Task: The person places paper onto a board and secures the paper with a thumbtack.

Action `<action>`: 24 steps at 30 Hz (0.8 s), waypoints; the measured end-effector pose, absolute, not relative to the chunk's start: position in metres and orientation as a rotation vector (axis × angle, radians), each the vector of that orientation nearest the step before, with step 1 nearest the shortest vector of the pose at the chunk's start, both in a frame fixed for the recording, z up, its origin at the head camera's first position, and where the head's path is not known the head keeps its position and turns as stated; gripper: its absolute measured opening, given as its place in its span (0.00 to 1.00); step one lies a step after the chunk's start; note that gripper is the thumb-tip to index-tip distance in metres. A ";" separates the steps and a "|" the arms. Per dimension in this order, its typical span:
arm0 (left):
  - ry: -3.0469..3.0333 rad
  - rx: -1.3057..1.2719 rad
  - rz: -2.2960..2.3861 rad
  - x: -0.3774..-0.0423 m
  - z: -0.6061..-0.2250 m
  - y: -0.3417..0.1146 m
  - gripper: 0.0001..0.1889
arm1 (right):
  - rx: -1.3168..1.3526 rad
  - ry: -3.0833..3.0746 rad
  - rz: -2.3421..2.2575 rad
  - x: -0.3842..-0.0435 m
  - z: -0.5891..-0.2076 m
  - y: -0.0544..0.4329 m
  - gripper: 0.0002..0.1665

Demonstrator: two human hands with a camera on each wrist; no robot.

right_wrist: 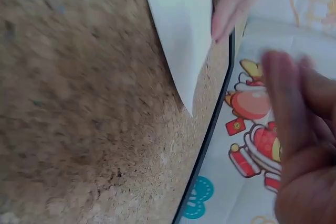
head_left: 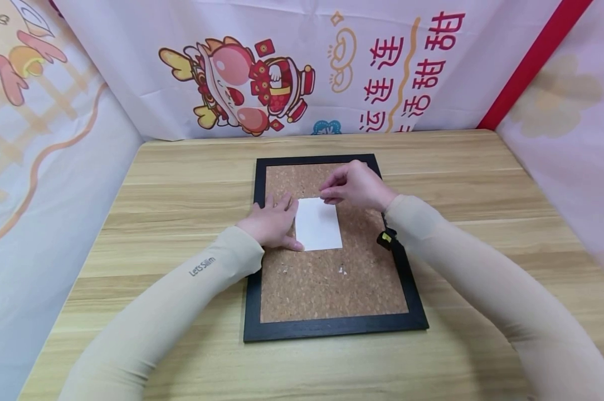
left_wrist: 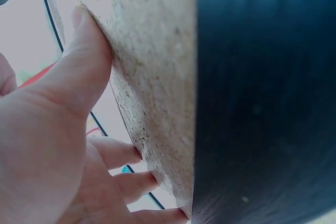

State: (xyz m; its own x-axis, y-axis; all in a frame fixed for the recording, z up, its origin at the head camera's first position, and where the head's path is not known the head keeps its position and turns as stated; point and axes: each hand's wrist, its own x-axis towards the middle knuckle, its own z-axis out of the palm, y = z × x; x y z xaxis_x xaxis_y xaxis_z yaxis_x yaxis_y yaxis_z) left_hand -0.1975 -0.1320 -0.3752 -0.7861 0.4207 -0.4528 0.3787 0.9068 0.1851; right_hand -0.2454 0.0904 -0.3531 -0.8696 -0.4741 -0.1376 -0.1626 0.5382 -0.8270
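Observation:
A sheet of white paper (head_left: pixel 318 228) lies on the cork board (head_left: pixel 332 295). My left hand (head_left: pixel 274 221) rests along the paper's left side with its fingers spread, the thumb at the lower left corner and the fingertips near the upper left. In the left wrist view the thumb (left_wrist: pixel 86 56) lies straight on the paper. My right hand (head_left: pixel 354 185) is over the paper's upper right corner, thumb and fingers bent with their tips close together. In the right wrist view these fingers (right_wrist: pixel 286 93) are blurred, and I cannot tell whether they hold anything small.
A black frame (head_left: pixel 332 327) surrounds the cork and lies on the wood-grain table (head_left: pixel 181 223). Small white bits (head_left: pixel 342 271) sit on the cork below the paper. A small black object with a yellow mark (head_left: pixel 386 238) is by the frame's right side. Printed cloth (head_left: pixel 292 28) hangs behind.

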 end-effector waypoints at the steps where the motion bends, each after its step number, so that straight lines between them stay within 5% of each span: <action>1: 2.571 0.576 0.116 -0.198 -0.375 -0.132 0.58 | -0.515 2.410 -1.239 -0.249 -0.355 0.090 0.07; 24: 2.578 0.587 0.097 -0.201 -0.380 -0.133 0.58 | -0.214 2.171 -0.741 -0.295 -0.368 0.055 0.09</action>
State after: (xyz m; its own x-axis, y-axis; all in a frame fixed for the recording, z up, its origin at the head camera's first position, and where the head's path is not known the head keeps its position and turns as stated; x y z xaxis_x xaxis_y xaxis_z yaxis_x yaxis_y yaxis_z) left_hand -0.2013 -0.1327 -0.3798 -0.7869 0.4238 -0.4485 0.3887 0.9050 0.1730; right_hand -0.2946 0.0547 -0.3683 -0.6547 -0.3854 -0.6502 0.0927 0.8128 -0.5752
